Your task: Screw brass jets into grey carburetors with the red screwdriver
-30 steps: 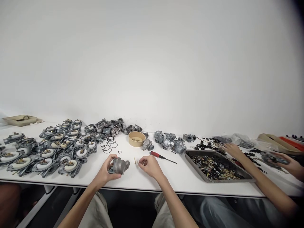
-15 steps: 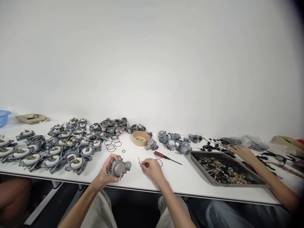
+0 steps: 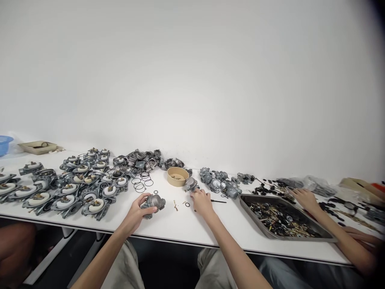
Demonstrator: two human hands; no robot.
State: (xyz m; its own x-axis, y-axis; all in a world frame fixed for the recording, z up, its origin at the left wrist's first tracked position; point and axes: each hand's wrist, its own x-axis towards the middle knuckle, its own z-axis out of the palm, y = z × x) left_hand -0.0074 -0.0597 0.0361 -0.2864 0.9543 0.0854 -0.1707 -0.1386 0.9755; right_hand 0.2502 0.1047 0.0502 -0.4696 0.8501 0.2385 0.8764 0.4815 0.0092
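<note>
My left hand [image 3: 136, 212] holds a grey metal carburetor [image 3: 155, 202] just over the front of the table, thumb across its near side. Out to the right, my right hand [image 3: 203, 204] is closed around the handle end of a screwdriver [image 3: 219, 201]. Its dark shaft sticks out to the right, while the red handle is hidden under the fingers. Another carburetor [image 3: 190, 184] lies just beyond these fingertips. Between my hands lie small brass parts [image 3: 175, 205] and a black O-ring [image 3: 187, 204].
Carburetors with white floats [image 3: 65, 202] crowd the left side. A round tan tub [image 3: 177, 177] holds small pieces, near black rings [image 3: 141, 185]. More carburetors [image 3: 221, 180] lie behind. On the right, a metal tray [image 3: 270, 235] of mixed parts stands near a co-worker's hand [image 3: 305, 199].
My right hand has left the brass parts and moved right onto the screwdriver, whose shaft has swung more level. The carburetor in my left hand has turned over somewhat.
</note>
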